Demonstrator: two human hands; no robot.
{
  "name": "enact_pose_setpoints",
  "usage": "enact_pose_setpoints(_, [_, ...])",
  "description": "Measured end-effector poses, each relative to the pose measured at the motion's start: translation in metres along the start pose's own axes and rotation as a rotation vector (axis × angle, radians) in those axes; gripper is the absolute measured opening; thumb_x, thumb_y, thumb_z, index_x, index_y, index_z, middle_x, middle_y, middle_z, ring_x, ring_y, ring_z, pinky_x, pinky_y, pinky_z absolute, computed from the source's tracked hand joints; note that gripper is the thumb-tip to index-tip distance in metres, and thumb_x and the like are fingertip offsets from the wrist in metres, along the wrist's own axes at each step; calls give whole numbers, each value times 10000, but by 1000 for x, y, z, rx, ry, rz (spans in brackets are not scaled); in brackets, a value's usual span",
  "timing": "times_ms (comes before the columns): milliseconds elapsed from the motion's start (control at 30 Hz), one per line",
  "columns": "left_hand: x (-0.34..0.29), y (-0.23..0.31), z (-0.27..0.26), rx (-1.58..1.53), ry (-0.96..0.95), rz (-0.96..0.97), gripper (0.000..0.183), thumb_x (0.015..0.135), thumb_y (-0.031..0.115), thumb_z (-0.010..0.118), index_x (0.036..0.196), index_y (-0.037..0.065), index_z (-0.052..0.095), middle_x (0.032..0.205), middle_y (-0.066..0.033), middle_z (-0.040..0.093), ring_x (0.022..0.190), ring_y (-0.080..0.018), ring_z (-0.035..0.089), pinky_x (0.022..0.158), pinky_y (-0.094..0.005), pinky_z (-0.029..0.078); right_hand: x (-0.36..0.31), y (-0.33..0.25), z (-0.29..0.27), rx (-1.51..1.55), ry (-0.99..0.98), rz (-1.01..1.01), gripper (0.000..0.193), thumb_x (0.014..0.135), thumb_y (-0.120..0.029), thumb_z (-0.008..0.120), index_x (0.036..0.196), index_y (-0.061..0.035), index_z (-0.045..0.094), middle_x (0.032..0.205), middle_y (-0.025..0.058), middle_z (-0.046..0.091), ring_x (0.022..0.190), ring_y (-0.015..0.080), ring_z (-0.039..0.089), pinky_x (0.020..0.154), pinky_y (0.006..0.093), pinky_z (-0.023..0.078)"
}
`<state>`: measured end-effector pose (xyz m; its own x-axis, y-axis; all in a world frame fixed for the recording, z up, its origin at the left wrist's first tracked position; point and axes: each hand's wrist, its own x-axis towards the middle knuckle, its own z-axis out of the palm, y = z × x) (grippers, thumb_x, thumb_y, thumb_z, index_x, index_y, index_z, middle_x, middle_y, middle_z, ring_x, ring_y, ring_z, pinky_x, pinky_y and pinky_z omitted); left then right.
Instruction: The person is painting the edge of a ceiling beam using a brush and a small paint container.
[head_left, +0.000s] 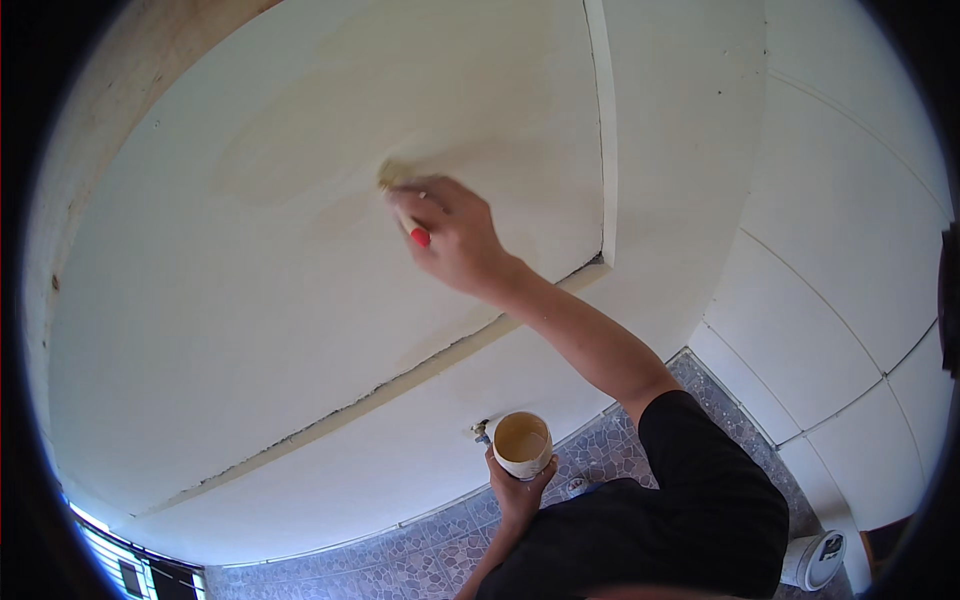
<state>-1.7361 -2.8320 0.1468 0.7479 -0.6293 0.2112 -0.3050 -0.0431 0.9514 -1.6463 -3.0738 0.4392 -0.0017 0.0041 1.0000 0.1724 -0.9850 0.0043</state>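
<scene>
My right hand (458, 235) is raised against the pale wall panel (250, 300), its fingers closed around a paintbrush (393, 174). The brush's light bristles touch or nearly touch the panel, and its red handle end (420, 237) pokes out below the fingers. Some motion blur softens the brush and fingers. Around it the panel carries a darker cream patch (300, 150). Lower down, close to my body, my left hand (516, 492) grips a white paint pot (533, 468) from below. Cream-coloured paint (520, 438) shows inside the pot.
A raised ledge with a rough dark gap (390, 384) borders the panel's lower edge. A small tap (481, 431) sticks out of the wall beside the pot. White wall panels (820, 270) stand at the right. A white bucket (813, 561) sits on the patterned tile floor (430, 555).
</scene>
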Motion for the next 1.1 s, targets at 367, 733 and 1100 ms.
enact_pose_setpoints(367, [-14,5,-32,-19,34,-1,892,736,195,981,1417,6,438,1282,-167,639,1180,-280,658,987,-422,547,1,80,-68,-256,521,325,200,867,69,725,1048,-17,730,945,128,732,767,275,690,724,344,589])
enact_pose_setpoints(733, [-38,-2,-81,22,91,18,896,744,217,977,1423,-7,438,1271,-181,648,1164,-291,671,985,-426,547,-119,-8,-16,289,38,394,131,921,42,750,1042,-5,732,1053,129,769,955,236,757,853,339,595])
enact_pose_setpoints(1100, [-91,-29,-120,-33,63,-70,911,732,259,994,1407,-15,447,1284,-203,632,1206,-308,662,999,-430,544,-208,-63,-100,75,138,873,148,1024,-95,739,1032,50,712,913,37,703,690,60,587,566,234,475])
